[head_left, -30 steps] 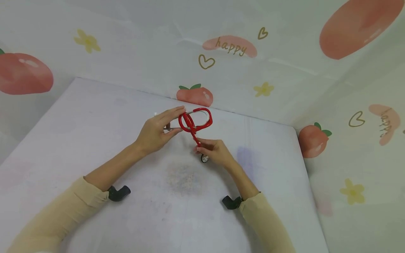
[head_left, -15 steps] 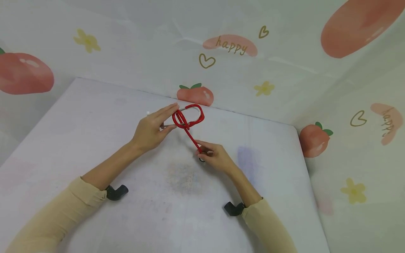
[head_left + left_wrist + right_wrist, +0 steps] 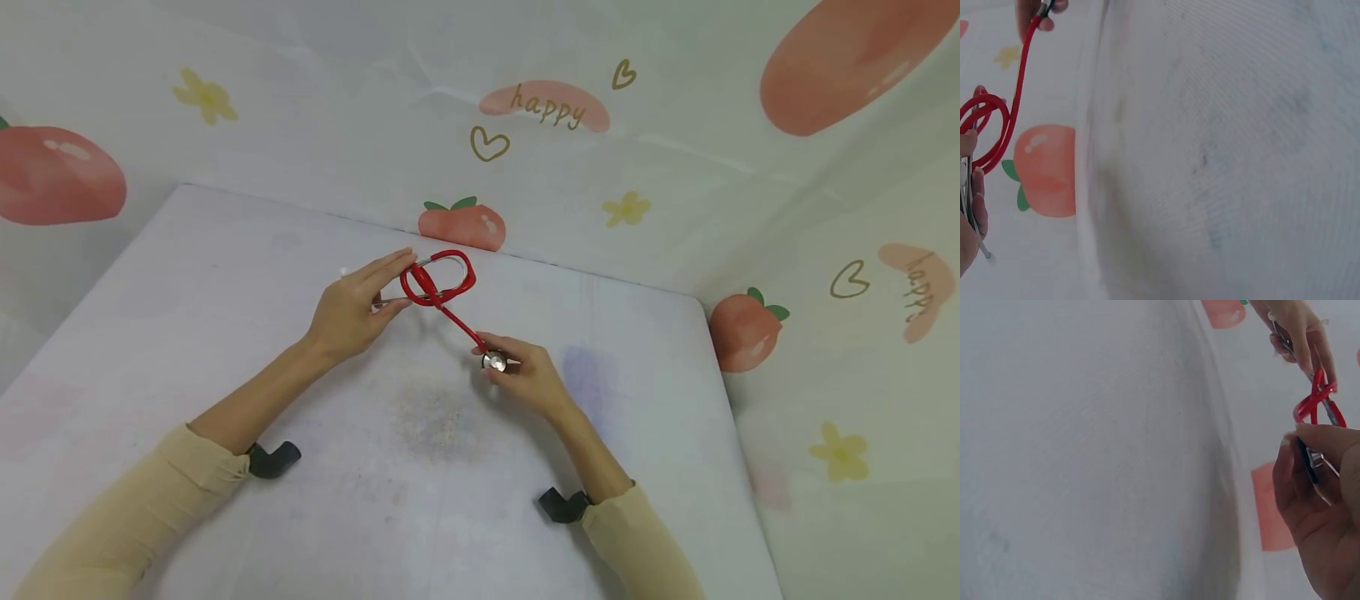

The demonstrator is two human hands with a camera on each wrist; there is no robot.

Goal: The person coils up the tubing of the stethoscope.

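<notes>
A stethoscope (image 3: 457, 317) with red tubing and metal ear tubes is held between both hands over the table. My left hand (image 3: 348, 312) grips its metal ear tubes, beside the coiled red loops; in the left wrist view the fingers (image 3: 979, 203) wrap around the tubes. A white ear tip (image 3: 343, 272) sticks out behind that hand. The round metal chest piece (image 3: 494, 361) is pinched between thumb and fingers of my right hand (image 3: 528, 372). From it a straight length of red tube (image 3: 1020, 81) runs up to the loops. The right wrist view shows the chest piece (image 3: 1313, 461) edge-on.
The table (image 3: 300, 533) has a white cover with faint stains and a purplish patch (image 3: 588, 383). A wall sheet (image 3: 360, 108) printed with fruit and flowers rises along its back and right edges. Black curved pieces (image 3: 274, 460) sit at both sleeve cuffs.
My left hand has shifted left with the loops. My right hand has moved right and slightly down, drawing the tube out longer, and the chest piece's face has turned into view.
</notes>
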